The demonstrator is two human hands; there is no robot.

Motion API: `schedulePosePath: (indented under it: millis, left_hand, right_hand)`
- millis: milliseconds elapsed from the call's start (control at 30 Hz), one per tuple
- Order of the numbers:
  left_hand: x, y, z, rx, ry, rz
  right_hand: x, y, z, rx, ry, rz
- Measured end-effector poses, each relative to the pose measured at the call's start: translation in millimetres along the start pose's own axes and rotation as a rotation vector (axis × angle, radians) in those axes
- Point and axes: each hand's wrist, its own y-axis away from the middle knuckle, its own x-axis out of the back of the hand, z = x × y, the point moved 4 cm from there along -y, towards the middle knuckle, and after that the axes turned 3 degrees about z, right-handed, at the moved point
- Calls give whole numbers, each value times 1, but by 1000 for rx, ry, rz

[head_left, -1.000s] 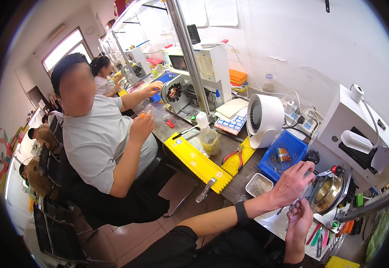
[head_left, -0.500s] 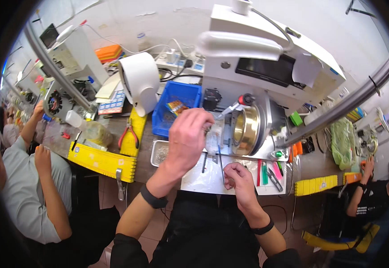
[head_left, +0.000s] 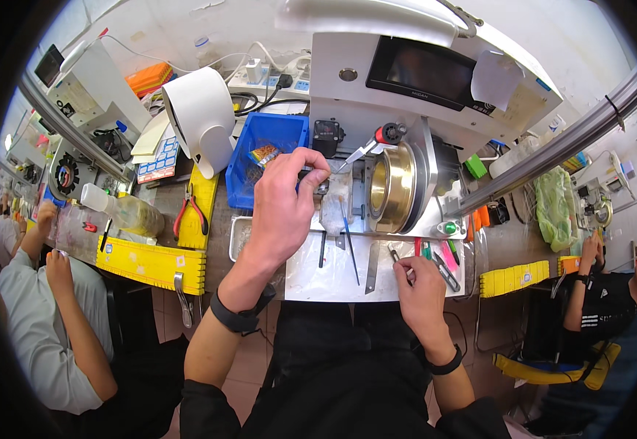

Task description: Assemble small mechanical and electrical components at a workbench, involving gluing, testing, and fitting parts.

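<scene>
My left hand (head_left: 283,208) is raised over the near edge of the blue bin, its fingers curled into a pinch. What sits between those fingertips is too small to make out. At the right of the white work sheet (head_left: 304,282), my right hand (head_left: 422,293) closes its fingertips round a slim grey metal tool (head_left: 394,254). Between the hands lie a thin brush (head_left: 351,252) and a flat metal strip (head_left: 371,267). Beyond them stands a machine with a brass-coloured ring (head_left: 390,186) and a red-and-black-ended dial gauge (head_left: 389,134) slanting beside it.
Left of my hand stand a blue bin (head_left: 241,172), a small white tray (head_left: 240,238) and red-handled pliers (head_left: 190,212). A grey cutter (head_left: 446,272) lies right of my right hand. A metal post (head_left: 553,150) slants at right. People sit on both sides.
My right hand has moved right, away from the brush, onto the slim metal tool. My left hand stays raised with its fingers curled more. The whole view has shifted slightly.
</scene>
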Motion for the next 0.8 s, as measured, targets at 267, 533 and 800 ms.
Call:
schedulePosePath:
  millis: [267,533,800]
  left_hand:
    - [-4,-2,-18,138,178,-35]
    - [-6,-3,-20,133,213,-2]
    - [-4,-1,-21,169,185,-47]
  right_hand:
    - [31,2,23,-63,217,110]
    - [49,-1,51,-91,319,171]
    - [35,0,62,-59,388,120]
